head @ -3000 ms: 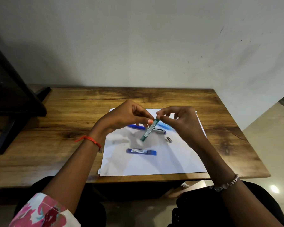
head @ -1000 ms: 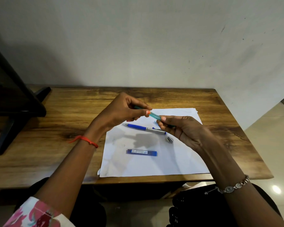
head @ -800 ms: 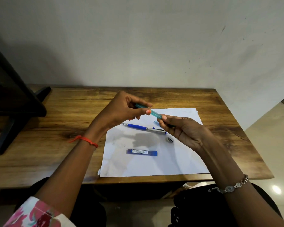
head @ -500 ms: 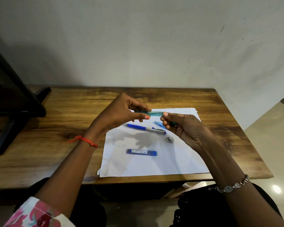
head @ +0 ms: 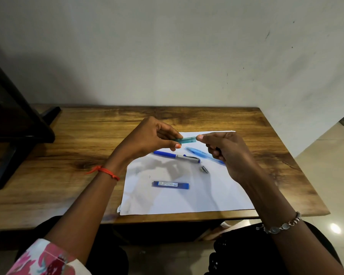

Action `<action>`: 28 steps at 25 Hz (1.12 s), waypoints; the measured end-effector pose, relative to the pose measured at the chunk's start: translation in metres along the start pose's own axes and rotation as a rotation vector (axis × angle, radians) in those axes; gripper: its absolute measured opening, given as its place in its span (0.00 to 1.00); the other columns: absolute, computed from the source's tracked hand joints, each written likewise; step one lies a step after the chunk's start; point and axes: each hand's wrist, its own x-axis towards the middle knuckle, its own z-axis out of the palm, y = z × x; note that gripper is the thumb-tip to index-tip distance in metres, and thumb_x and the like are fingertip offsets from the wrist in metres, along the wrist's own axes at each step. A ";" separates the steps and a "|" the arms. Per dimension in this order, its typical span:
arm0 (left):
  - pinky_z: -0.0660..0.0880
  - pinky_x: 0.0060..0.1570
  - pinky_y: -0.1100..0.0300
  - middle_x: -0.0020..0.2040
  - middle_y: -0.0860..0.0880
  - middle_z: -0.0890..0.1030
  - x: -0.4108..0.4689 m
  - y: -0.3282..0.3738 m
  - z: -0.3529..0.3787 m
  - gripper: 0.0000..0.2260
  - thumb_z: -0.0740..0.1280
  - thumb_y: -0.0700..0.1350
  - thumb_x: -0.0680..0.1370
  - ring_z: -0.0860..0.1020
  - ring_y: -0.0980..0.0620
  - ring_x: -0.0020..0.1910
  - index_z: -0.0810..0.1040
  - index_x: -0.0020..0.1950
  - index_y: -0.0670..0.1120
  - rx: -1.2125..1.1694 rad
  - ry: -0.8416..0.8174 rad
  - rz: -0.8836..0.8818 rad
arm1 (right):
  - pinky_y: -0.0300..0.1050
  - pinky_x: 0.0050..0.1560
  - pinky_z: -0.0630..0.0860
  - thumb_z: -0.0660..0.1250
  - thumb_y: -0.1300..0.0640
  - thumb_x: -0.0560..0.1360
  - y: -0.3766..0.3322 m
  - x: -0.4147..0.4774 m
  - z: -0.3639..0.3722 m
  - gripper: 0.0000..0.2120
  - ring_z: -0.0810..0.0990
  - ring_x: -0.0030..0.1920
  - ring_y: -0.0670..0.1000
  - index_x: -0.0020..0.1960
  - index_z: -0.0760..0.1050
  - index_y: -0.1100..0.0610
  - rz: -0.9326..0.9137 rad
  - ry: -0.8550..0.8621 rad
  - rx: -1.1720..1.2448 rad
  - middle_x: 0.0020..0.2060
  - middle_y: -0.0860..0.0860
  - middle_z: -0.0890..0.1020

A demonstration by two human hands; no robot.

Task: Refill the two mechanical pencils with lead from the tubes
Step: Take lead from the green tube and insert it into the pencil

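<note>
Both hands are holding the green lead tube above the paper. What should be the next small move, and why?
Probably pull the cap end off with the right hand while the left hand steadies the green lead tube: it looks closed still, and both pencils, the dark blue pencil and the light blue pencil, lie waiting.

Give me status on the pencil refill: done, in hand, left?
Done: small metal cap is off, lying on the paper.
In hand: both hands hold the teal lead tube.
Left: dark blue pencil and light blue pencil lie unfilled-looking; blue lead tube untouched.
</note>
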 end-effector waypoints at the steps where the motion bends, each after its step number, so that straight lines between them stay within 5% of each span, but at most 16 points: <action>1: 0.74 0.38 0.75 0.30 0.58 0.83 0.000 -0.001 0.000 0.10 0.75 0.35 0.66 0.82 0.60 0.35 0.83 0.42 0.48 -0.006 -0.001 -0.001 | 0.30 0.22 0.61 0.71 0.59 0.70 0.000 0.000 0.000 0.06 0.61 0.26 0.47 0.35 0.80 0.57 -0.011 0.000 -0.006 0.19 0.44 0.67; 9: 0.79 0.41 0.67 0.31 0.55 0.84 0.003 -0.004 -0.001 0.09 0.74 0.36 0.67 0.83 0.58 0.35 0.83 0.42 0.49 -0.049 -0.005 0.008 | 0.24 0.29 0.67 0.69 0.58 0.72 0.001 0.002 0.003 0.06 0.73 0.27 0.36 0.41 0.81 0.61 -0.237 0.120 -0.189 0.29 0.45 0.77; 14: 0.79 0.41 0.63 0.34 0.54 0.85 0.004 -0.008 -0.005 0.07 0.72 0.37 0.70 0.83 0.55 0.36 0.82 0.42 0.49 -0.076 -0.038 0.002 | 0.31 0.29 0.63 0.66 0.60 0.74 0.001 0.002 -0.004 0.09 0.66 0.29 0.43 0.38 0.77 0.64 -0.403 0.204 -0.277 0.29 0.56 0.74; 19: 0.79 0.41 0.62 0.38 0.54 0.86 0.005 -0.008 -0.010 0.06 0.63 0.39 0.77 0.84 0.54 0.41 0.81 0.47 0.45 -0.189 -0.071 0.009 | 0.39 0.33 0.65 0.64 0.61 0.73 -0.003 0.004 -0.017 0.09 0.67 0.31 0.45 0.37 0.77 0.65 -0.370 0.337 -0.159 0.27 0.51 0.71; 23: 0.80 0.44 0.61 0.45 0.54 0.85 0.005 -0.004 0.000 0.08 0.63 0.42 0.77 0.83 0.53 0.49 0.82 0.48 0.46 -0.317 -0.084 0.002 | 0.34 0.30 0.65 0.65 0.61 0.73 -0.003 0.003 -0.014 0.10 0.67 0.28 0.42 0.33 0.76 0.57 -0.358 0.230 -0.205 0.27 0.52 0.73; 28: 0.79 0.45 0.65 0.43 0.56 0.85 0.005 -0.005 0.007 0.07 0.64 0.40 0.76 0.82 0.57 0.47 0.82 0.48 0.44 -0.277 -0.139 -0.012 | 0.32 0.27 0.61 0.67 0.59 0.72 0.002 0.006 -0.005 0.08 0.65 0.28 0.45 0.38 0.79 0.62 -0.364 0.144 -0.320 0.29 0.59 0.74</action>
